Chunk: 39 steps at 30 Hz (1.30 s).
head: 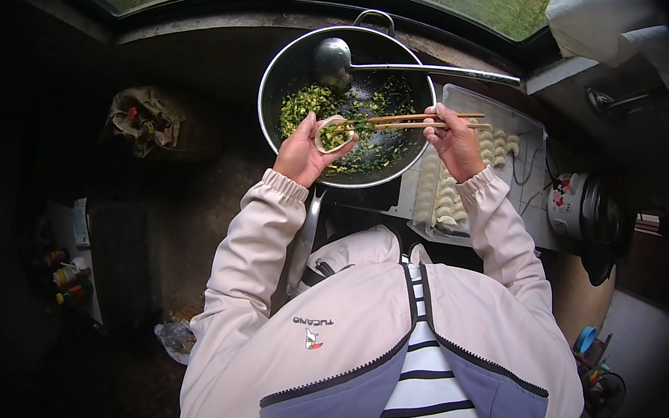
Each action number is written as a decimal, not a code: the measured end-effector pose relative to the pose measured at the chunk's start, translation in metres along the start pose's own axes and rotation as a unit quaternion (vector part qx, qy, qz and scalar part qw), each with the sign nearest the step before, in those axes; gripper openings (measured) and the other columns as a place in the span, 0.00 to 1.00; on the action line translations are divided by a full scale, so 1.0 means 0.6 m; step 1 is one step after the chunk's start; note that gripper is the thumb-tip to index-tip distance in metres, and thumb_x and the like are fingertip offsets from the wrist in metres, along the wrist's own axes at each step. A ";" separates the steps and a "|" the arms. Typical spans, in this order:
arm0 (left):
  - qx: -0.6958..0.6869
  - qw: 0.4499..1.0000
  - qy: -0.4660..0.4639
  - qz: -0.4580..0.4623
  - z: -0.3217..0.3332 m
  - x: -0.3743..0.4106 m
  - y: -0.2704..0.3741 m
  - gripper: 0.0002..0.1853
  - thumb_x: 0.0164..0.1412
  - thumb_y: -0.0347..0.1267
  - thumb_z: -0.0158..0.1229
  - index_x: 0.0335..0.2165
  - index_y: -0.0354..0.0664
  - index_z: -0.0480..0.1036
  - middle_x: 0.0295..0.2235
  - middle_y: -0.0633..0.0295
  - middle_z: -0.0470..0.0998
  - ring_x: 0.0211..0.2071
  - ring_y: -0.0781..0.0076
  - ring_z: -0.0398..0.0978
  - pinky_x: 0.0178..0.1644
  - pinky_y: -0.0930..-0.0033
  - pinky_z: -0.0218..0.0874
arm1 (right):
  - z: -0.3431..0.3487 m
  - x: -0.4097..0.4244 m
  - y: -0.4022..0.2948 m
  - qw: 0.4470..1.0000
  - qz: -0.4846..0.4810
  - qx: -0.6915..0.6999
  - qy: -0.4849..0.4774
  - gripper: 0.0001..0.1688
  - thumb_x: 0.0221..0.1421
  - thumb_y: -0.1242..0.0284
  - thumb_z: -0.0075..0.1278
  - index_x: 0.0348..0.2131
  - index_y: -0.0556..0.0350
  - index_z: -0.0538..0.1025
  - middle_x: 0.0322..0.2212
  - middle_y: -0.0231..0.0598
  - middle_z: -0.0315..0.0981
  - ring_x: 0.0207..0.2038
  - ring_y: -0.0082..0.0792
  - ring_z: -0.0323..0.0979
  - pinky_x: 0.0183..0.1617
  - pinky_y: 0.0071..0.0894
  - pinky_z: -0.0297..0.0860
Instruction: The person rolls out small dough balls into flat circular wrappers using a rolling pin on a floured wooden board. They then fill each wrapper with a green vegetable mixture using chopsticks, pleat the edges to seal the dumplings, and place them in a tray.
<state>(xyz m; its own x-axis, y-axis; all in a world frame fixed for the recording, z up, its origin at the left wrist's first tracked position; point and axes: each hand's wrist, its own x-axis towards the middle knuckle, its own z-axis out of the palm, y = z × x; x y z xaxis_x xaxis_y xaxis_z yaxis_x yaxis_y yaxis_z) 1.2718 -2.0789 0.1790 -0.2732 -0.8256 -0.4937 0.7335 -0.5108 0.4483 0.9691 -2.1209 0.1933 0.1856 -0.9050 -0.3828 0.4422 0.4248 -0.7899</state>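
Observation:
My left hand [304,153] cradles a round dumpling wrapper [322,142] with green and yellow chopped filling on it. In my right hand [454,144] is a pair of wooden chopsticks [390,126], their tips at the filling in the wrapper. Both hands are over a wide metal wok [269,131], which holds loose chopped filling [305,104]. A metal ladle [336,54] rests in the wok, its handle lying across the right rim. Beyond my right wrist, a clear plastic tray [542,131] carries rows of folded dumplings [446,199].
A long wok handle [307,237] points toward my body. Right of the tray stands a flowered rice cooker [568,198], with a cord nearby. The window frame [410,5] runs behind the wok. A crumpled bag [145,122] lies to the left, in shadow.

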 end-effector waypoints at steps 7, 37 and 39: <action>0.035 0.998 0.031 0.035 0.002 -0.013 0.023 0.27 0.77 0.43 0.32 0.55 0.28 0.61 0.55 0.40 0.68 0.55 0.33 0.70 0.57 0.45 0.71 | 0.018 -0.026 -0.001 0.969 -0.166 -0.183 0.003 0.15 0.67 0.69 0.49 0.42 0.66 0.77 0.32 0.40 0.78 0.29 0.31 0.78 0.36 0.25 0.76; 0.017 0.996 0.054 0.074 -0.019 -0.013 0.032 0.21 0.77 0.41 0.34 0.49 0.33 0.64 0.55 0.44 0.70 0.54 0.43 0.73 0.58 0.42 0.70 | 0.066 -0.094 0.012 0.971 -0.181 -0.159 -0.007 0.20 0.69 0.65 0.49 0.45 0.66 0.78 0.35 0.45 0.79 0.34 0.31 0.80 0.40 0.26 0.79; 0.016 0.995 0.060 0.084 -0.021 -0.010 0.029 0.23 0.77 0.42 0.33 0.50 0.31 0.63 0.55 0.43 0.69 0.54 0.40 0.73 0.57 0.42 0.71 | 0.070 -0.093 0.012 0.979 -0.148 -0.138 -0.029 0.20 0.69 0.65 0.49 0.45 0.67 0.78 0.35 0.45 0.79 0.34 0.31 0.80 0.41 0.26 0.79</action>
<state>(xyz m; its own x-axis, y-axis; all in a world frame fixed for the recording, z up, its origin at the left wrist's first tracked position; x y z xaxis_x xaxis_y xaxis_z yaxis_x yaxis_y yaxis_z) 1.2941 -2.0796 0.1802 -0.0707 -0.8664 -0.4943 0.7423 -0.3766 0.5541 0.9989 -2.0681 0.2293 0.1389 -0.9856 -0.0968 0.2309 0.1272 -0.9646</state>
